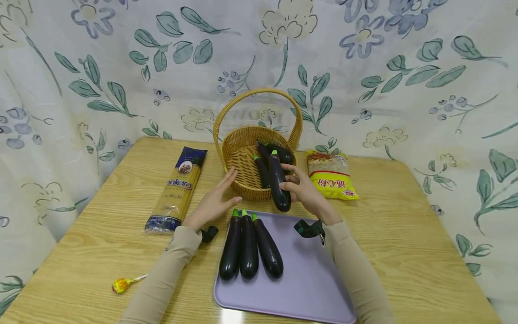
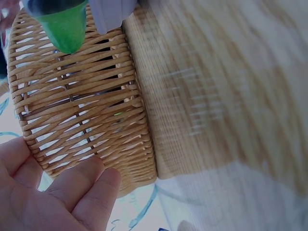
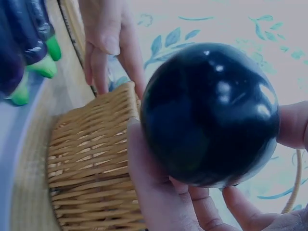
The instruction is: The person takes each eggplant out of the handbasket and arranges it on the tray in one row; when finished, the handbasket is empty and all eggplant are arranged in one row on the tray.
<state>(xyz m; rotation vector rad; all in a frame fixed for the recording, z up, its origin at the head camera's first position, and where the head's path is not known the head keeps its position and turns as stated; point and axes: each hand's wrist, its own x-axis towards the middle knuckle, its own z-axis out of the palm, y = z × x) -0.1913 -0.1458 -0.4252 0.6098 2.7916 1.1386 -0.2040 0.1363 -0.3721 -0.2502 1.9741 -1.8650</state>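
My right hand (image 1: 305,191) grips a dark purple eggplant (image 1: 279,186) at its side, tilted over the front rim of a wicker basket (image 1: 252,193). In the right wrist view the rounded end of that eggplant (image 3: 209,115) fills the space between thumb and fingers. Extended fingers of my left hand (image 1: 214,202) are at the basket's left front wall, and in the left wrist view they appear to touch the weave (image 2: 86,120). Inside the basket, several eggplants (image 1: 283,155) lie toward the right. Three more eggplants (image 1: 248,252) lie side by side on a lilac tray (image 1: 311,283).
Left of the basket lies a pack of spaghetti (image 1: 176,189). A yellow bag of pasta (image 1: 332,175) lies to its right. Near the left forearm is a wrapped lollipop (image 1: 121,285). The basket's tall handle (image 1: 259,91) arches above it, before a floral curtain (image 1: 162,90).
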